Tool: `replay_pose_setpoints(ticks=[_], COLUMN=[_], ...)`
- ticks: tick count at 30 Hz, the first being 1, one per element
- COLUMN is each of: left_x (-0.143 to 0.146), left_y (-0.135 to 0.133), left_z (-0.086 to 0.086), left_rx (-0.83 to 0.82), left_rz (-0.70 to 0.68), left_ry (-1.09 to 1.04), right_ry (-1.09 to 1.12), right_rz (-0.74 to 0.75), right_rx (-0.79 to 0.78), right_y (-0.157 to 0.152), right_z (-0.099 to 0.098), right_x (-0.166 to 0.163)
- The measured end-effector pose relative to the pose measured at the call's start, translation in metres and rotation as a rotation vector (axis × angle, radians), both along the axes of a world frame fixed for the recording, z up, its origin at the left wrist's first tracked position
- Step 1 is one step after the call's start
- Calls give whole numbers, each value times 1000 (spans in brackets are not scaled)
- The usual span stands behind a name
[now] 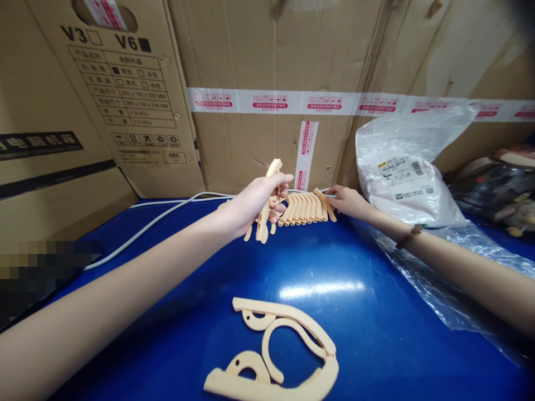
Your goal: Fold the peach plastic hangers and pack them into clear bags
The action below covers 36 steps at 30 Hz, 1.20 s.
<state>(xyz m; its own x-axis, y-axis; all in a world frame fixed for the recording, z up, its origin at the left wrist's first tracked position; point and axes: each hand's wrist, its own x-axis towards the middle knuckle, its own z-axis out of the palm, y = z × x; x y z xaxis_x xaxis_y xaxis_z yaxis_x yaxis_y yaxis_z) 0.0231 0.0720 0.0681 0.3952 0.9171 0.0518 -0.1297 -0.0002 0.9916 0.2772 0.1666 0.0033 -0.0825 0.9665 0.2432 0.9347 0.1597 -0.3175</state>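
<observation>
Hooks of beige plastic stand in a packed row (305, 209) along the desk's (376, 334) far edge, and the right hand (349, 201) touches its right end; whether those fingers grip, I cannot tell. The left hand (254, 203) is clamped on a bunch of hooks (263, 228) left of the row, while a loose hook (326, 376) lies flat near the front edge.
</observation>
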Motion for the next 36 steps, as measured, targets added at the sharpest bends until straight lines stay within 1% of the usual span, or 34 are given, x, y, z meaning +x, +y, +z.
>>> replay_pose_setpoints(ticks=[8, 17, 25, 36], left_x=[0, 0, 4, 4], left_y=[0, 0, -5, -5], left_z=[0, -4, -1, -3], left_rx=[12, 38, 26, 57], left_rz=[8, -28, 17, -14], left_ry=[37, 63, 90, 111], right_ry=[119, 216, 306, 384], right_rz=[26, 79, 116, 58], right_rx=[-6, 10, -17, -88], right_y=[-3, -2, -1, 2], right_z=[-1, -4, 0, -2], right_x=[-4, -3, -4, -4])
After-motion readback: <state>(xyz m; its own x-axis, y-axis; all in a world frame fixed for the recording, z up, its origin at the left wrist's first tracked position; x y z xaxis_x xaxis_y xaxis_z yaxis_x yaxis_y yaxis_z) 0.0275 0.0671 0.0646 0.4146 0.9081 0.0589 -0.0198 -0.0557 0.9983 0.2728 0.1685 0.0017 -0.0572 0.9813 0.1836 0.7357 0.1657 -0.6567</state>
